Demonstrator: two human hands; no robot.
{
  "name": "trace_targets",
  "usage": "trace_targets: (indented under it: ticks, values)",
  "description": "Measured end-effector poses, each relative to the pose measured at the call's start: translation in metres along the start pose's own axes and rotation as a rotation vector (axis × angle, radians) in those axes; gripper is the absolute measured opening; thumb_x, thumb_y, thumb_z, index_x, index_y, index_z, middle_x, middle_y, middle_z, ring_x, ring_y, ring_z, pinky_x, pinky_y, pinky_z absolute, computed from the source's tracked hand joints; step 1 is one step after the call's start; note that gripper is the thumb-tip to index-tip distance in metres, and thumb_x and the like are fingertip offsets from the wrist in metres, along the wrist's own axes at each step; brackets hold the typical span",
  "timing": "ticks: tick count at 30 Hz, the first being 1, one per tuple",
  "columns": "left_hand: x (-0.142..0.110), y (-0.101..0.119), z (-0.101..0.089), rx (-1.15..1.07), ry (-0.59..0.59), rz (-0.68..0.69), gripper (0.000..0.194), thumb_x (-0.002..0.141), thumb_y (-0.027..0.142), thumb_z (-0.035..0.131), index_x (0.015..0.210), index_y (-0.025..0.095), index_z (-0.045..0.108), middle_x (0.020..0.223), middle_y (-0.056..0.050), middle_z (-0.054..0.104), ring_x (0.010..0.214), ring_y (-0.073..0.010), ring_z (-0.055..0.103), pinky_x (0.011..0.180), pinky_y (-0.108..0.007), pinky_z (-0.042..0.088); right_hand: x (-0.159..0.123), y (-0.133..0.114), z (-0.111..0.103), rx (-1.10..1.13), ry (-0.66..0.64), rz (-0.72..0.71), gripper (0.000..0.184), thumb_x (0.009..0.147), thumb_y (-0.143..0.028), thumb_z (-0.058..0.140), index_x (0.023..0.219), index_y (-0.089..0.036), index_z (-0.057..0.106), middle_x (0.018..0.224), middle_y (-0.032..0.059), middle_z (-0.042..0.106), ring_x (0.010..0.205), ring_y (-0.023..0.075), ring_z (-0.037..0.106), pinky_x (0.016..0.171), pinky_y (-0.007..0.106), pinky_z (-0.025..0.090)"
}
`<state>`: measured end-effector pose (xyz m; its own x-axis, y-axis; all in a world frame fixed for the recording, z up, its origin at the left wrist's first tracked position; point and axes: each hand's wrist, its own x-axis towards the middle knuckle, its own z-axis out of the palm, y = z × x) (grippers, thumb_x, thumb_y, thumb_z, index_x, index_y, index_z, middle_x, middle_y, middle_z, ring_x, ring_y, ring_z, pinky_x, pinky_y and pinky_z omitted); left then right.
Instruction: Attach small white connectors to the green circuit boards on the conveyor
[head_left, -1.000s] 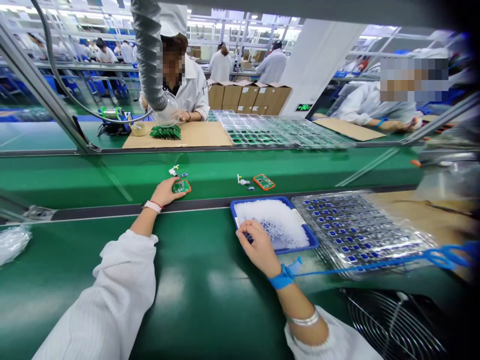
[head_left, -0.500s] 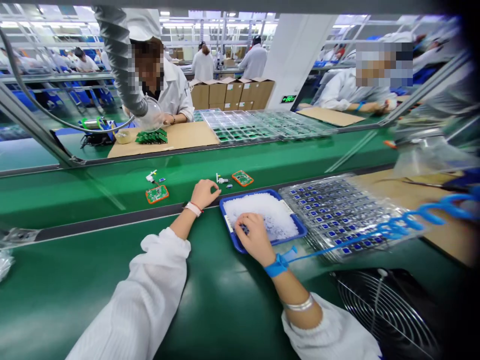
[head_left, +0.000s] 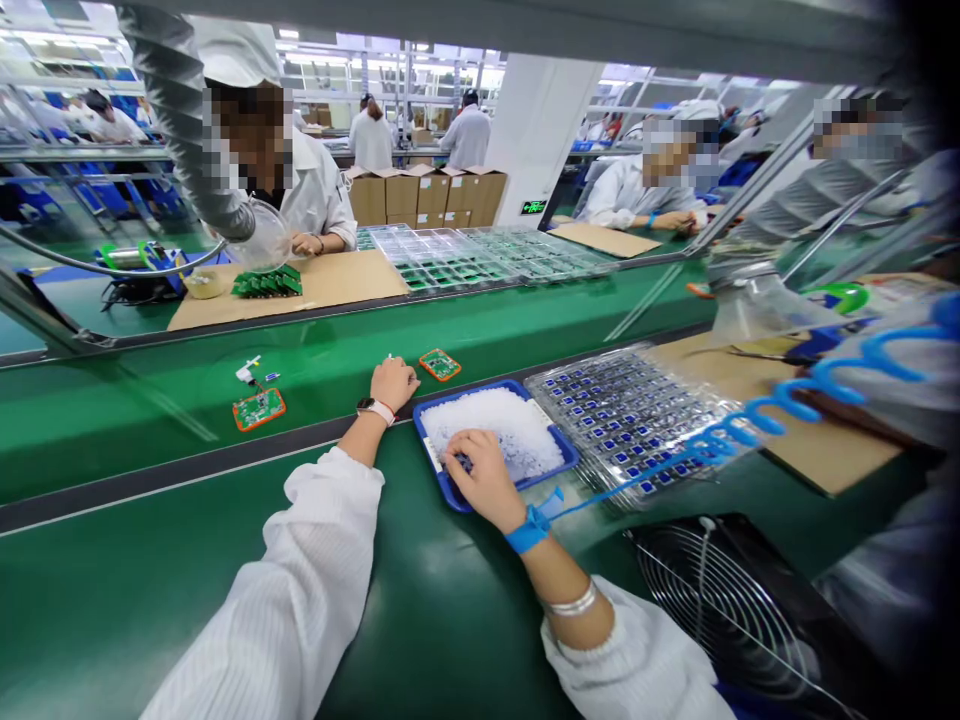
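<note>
My left hand (head_left: 394, 384) rests on the green belt (head_left: 341, 348) with its fingers bent and drawn together. It covers small white parts, and only a white tip shows above it. An orange-edged circuit board (head_left: 440, 365) lies just to its right. Over the near left corner of a blue tray (head_left: 561, 440) is my right hand (head_left: 486, 478), thumb and fingers pinched; what is between them is too small to make out. White granules (head_left: 495, 415) fill the tray, with small dark bits among them. Farther left lies another orange-edged board (head_left: 259, 409) beside a white connector piece (head_left: 246, 372).
Clear plastic trays of blue parts (head_left: 611, 420) are stacked right of the blue tray. A coiled blue cord (head_left: 795, 395) runs from my right wristband. A black fan (head_left: 720, 590) stands front right. Across the belt, a co-worker (head_left: 300, 190) sits behind a metal frame.
My left hand has left the left board and moved right, onto the white parts beside the other board. My right hand stays pinched over the tray. The view has turned right.
</note>
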<state>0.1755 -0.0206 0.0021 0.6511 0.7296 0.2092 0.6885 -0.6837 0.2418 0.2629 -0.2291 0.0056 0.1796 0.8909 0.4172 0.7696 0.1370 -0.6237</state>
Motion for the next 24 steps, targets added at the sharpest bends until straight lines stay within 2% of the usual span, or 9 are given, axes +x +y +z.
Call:
trace_targets:
  ticks: [2, 5, 8, 10, 13, 16, 18, 20, 24]
  values:
    - [-0.005, -0.014, -0.007, 0.02, -0.007, -0.01, 0.017, 0.082, 0.031, 0.057, 0.081, 0.019, 0.069, 0.096, -0.011, 0.061, 0.098, -0.0271, 0.052, 0.081, -0.037, 0.04, 0.001, 0.003, -0.005, 0.006, 0.02, -0.005, 0.011, 0.082, -0.017, 0.052, 0.072, -0.02, 0.055, 0.083, 0.0059, 0.059, 0.088, 0.0215, 0.05, 0.082, 0.039, 0.039]
    - [-0.016, -0.049, -0.023, 0.061, 0.005, -0.089, 0.017, 0.081, 0.031, 0.057, 0.083, 0.02, 0.069, 0.095, -0.011, 0.062, 0.097, -0.0284, 0.053, 0.08, -0.038, 0.041, 0.005, 0.012, -0.017, -0.007, 0.068, 0.0, 0.01, 0.082, -0.02, 0.051, 0.073, -0.02, 0.056, 0.083, 0.0061, 0.059, 0.087, 0.0218, 0.051, 0.082, 0.04, 0.039]
    - [-0.033, -0.087, -0.039, 0.115, 0.058, -0.242, 0.024, 0.083, 0.031, 0.051, 0.095, 0.017, 0.066, 0.099, -0.015, 0.061, 0.098, -0.0309, 0.054, 0.079, -0.041, 0.042, 0.006, 0.026, -0.032, -0.048, 0.116, 0.023, 0.009, 0.081, -0.023, 0.052, 0.074, -0.02, 0.056, 0.083, 0.0064, 0.059, 0.087, 0.0225, 0.052, 0.082, 0.041, 0.039]
    - [-0.046, -0.1, -0.045, 0.127, 0.089, -0.328, 0.034, 0.087, 0.034, 0.044, 0.108, 0.013, 0.061, 0.104, -0.017, 0.06, 0.099, -0.0311, 0.055, 0.081, -0.041, 0.042, 0.005, 0.036, -0.043, -0.079, 0.138, 0.039, 0.008, 0.08, -0.022, 0.052, 0.074, -0.02, 0.057, 0.085, 0.0069, 0.058, 0.089, 0.023, 0.052, 0.084, 0.041, 0.039]
    - [-0.067, -0.098, -0.046, 0.09, 0.093, -0.31, 0.053, 0.086, 0.05, 0.042, 0.12, 0.01, 0.052, 0.108, -0.018, 0.061, 0.102, -0.031, 0.056, 0.084, -0.039, 0.043, 0.0, 0.047, -0.056, -0.091, 0.119, 0.058, 0.006, 0.079, -0.021, 0.051, 0.076, -0.02, 0.057, 0.092, 0.0087, 0.055, 0.092, 0.023, 0.053, 0.085, 0.041, 0.041]
    - [-0.081, -0.082, -0.044, 0.094, 0.064, -0.249, 0.071, 0.077, 0.064, 0.049, 0.125, 0.011, 0.047, 0.109, -0.018, 0.061, 0.101, -0.034, 0.056, 0.082, -0.039, 0.044, -0.005, 0.052, -0.062, -0.078, -0.036, 0.074, 0.008, 0.077, -0.018, 0.051, 0.072, -0.02, 0.057, 0.086, 0.0072, 0.055, 0.087, 0.0211, 0.054, 0.082, 0.038, 0.043]
    - [-0.085, -0.075, -0.044, 0.133, 0.046, -0.28, 0.071, 0.077, 0.063, 0.05, 0.126, 0.013, 0.047, 0.103, -0.018, 0.062, 0.095, -0.0342, 0.058, 0.077, -0.038, 0.045, -0.008, 0.055, -0.063, -0.084, -0.165, 0.084, 0.012, 0.076, -0.015, 0.052, 0.066, -0.02, 0.056, 0.079, 0.0052, 0.055, 0.081, 0.0197, 0.054, 0.078, 0.036, 0.043]
    - [-0.086, -0.076, -0.045, 0.167, 0.047, -0.308, 0.068, 0.077, 0.061, 0.051, 0.126, 0.014, 0.047, 0.097, -0.017, 0.064, 0.091, -0.0333, 0.059, 0.073, -0.037, 0.045, -0.01, 0.058, -0.061, -0.106, -0.241, 0.098, 0.014, 0.073, -0.012, 0.052, 0.061, -0.019, 0.056, 0.075, 0.0045, 0.055, 0.077, 0.0188, 0.053, 0.075, 0.035, 0.043]
    - [-0.085, -0.089, -0.047, 0.174, 0.061, -0.276, 0.071, 0.073, 0.061, 0.057, 0.126, 0.015, 0.046, 0.1, -0.016, 0.064, 0.094, -0.0326, 0.058, 0.073, -0.035, 0.045, -0.01, 0.065, -0.058, -0.148, -0.26, 0.107, 0.015, 0.072, -0.012, 0.053, 0.059, -0.019, 0.056, 0.071, 0.0039, 0.055, 0.073, 0.0184, 0.052, 0.072, 0.034, 0.043]
